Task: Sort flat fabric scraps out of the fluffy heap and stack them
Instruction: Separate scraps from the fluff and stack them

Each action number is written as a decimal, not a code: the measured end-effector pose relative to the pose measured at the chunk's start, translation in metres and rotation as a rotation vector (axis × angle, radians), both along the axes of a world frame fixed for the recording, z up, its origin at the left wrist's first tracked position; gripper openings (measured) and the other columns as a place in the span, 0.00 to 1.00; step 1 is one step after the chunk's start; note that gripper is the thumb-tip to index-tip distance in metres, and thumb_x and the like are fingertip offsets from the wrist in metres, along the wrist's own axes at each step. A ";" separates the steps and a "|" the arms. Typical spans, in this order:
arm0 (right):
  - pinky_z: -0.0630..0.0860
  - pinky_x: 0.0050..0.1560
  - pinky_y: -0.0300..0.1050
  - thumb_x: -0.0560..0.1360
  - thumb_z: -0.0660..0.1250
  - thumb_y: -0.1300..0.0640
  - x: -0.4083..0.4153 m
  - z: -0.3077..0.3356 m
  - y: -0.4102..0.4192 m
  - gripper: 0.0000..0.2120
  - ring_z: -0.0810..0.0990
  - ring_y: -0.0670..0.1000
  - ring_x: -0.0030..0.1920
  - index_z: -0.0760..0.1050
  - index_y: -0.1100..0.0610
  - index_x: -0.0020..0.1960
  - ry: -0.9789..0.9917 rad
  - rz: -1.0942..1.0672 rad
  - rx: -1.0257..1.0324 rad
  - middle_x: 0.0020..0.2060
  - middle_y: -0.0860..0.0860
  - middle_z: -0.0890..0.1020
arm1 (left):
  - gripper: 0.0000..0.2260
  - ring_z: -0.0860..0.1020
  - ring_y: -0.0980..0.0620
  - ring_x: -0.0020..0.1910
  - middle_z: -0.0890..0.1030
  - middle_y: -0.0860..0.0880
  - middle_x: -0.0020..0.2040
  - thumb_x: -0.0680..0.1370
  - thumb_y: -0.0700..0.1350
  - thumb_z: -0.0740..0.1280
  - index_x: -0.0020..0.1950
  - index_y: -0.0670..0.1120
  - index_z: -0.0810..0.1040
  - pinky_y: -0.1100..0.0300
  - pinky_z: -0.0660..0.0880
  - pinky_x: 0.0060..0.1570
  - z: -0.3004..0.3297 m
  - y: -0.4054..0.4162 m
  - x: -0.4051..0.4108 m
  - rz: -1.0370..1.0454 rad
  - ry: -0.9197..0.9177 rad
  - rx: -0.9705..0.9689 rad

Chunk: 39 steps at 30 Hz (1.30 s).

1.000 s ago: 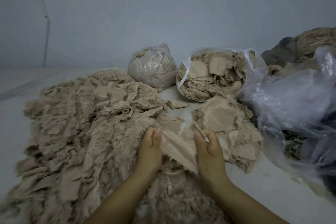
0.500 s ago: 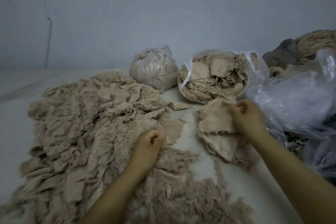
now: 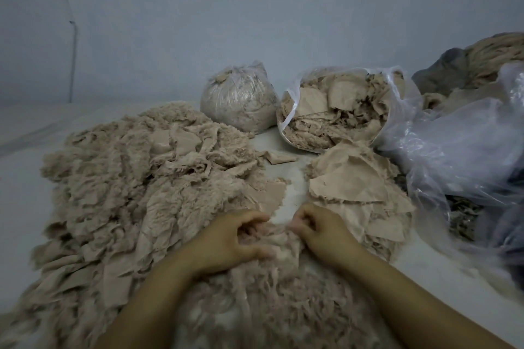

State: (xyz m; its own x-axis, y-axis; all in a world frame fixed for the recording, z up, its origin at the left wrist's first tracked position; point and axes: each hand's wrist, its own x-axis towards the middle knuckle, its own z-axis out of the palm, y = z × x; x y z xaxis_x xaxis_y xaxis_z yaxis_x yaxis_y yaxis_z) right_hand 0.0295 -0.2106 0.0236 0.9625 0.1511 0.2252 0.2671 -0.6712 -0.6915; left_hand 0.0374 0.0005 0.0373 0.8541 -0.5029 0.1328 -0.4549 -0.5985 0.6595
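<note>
Scraps: the flat ones now lie in a stack (image 3: 360, 193) just beyond and to the right of the right hand's fingers, apart from them. Only the head view is given. Half a second ago the right hand (image 3: 320, 228) was out on that stack, laying a piece on top; it has since come back and sits beside the left hand (image 3: 226, 238) at the near edge of the fluffy heap (image 3: 136, 184). A second ago both hands held one flat piece stretched between them; that piece is gone from the fingers, and the stack's top sheet looks broader, so I judge one scrap delivered and a new search begun.

Both hands are curled into the fluff directly under them. The left fingers (image 3: 251, 219) dig down and seem to grip a tuft, the thumb pressing in nearer the wrist. The right fingers (image 3: 303, 221) are bent tight and appear to pinch fluff at its far edge, though motion blur hides exactly what lies between them. Whether either holds a flat scrap I cannot tell.

Just beyond the gap between the two sets of fingers lies a loose flat piece (image 3: 269, 195), untouched. Further beyond the fingers stand an open bag (image 3: 340, 113) of scraps and a tied bag (image 3: 238, 99); far right of the fingers is crumpled plastic (image 3: 459, 150).

The left hand has hardly shifted; it stayed in the heap throughout.
</note>
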 end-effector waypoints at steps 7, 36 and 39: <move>0.66 0.32 0.32 0.77 0.66 0.54 -0.001 0.000 -0.004 0.11 0.69 0.39 0.28 0.71 0.53 0.37 0.072 -0.061 0.204 0.29 0.44 0.73 | 0.04 0.74 0.62 0.43 0.77 0.57 0.43 0.76 0.50 0.68 0.48 0.51 0.80 0.65 0.70 0.45 -0.002 0.002 0.002 0.058 -0.104 0.065; 0.68 0.44 0.31 0.64 0.74 0.38 -0.016 0.007 0.002 0.15 0.73 0.37 0.46 0.76 0.40 0.48 -0.005 0.065 0.038 0.47 0.40 0.76 | 0.11 0.73 0.56 0.35 0.76 0.51 0.35 0.80 0.45 0.61 0.38 0.49 0.75 0.59 0.70 0.40 -0.002 -0.016 -0.003 0.004 -0.088 -0.176; 0.69 0.40 0.35 0.73 0.72 0.52 -0.018 0.006 0.013 0.06 0.73 0.39 0.37 0.79 0.48 0.38 -0.080 0.174 0.186 0.33 0.41 0.78 | 0.09 0.74 0.59 0.35 0.77 0.55 0.34 0.76 0.50 0.62 0.37 0.53 0.76 0.63 0.70 0.38 -0.001 -0.016 -0.005 -0.017 -0.073 -0.169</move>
